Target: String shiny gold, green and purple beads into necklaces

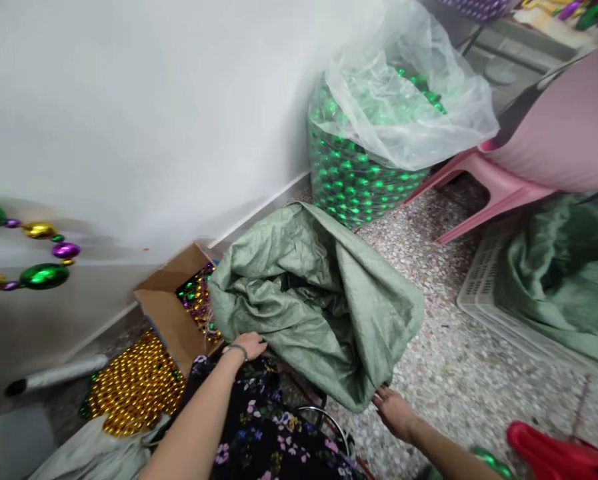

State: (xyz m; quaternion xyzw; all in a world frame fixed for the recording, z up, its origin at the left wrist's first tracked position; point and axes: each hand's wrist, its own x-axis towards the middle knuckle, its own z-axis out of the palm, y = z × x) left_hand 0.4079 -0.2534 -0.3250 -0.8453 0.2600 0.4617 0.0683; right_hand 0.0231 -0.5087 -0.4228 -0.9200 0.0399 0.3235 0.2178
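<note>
Gripping the near edge of the green sack (303, 303) at centre frame with the left hand (251, 345), grip closed on the cloth. Touching its lower right edge with the right hand (396, 412), fingertips partly hidden, so impossible to tell whether clamped. Having the mouth largely spread, by the look of it, showing folds inside and no tie. Having gold beads (133, 383) lying outside it at lower left, mixed beads (199, 300) in the cardboard box (173, 327) left of centre.
</note>
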